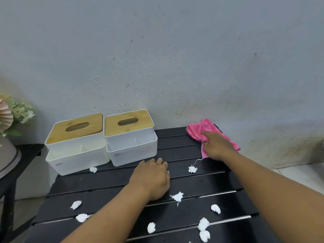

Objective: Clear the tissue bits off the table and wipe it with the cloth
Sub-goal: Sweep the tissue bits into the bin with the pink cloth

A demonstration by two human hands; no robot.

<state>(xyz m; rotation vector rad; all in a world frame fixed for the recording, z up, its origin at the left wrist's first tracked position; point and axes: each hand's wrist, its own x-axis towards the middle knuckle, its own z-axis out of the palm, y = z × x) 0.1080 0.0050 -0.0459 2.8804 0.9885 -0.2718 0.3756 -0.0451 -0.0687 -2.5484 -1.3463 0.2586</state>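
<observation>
Several white tissue bits lie scattered on the black slatted table [108,179], among them one [192,169] near the cloth, one [177,196] beside my left hand and one [93,169] by the boxes. A pink cloth [196,131] lies crumpled at the table's far right corner. My right hand [217,146] rests on the cloth, fingers curled into its folds. My left hand [150,178] lies palm down on the middle of the table with its fingers bent; whether it covers a tissue bit is hidden.
Two white tissue boxes with wooden lids, one [77,142] and the other [130,135], stand at the back left of the table against the grey wall. A second dark table [26,151] with a plant pot [7,151] sits to the left.
</observation>
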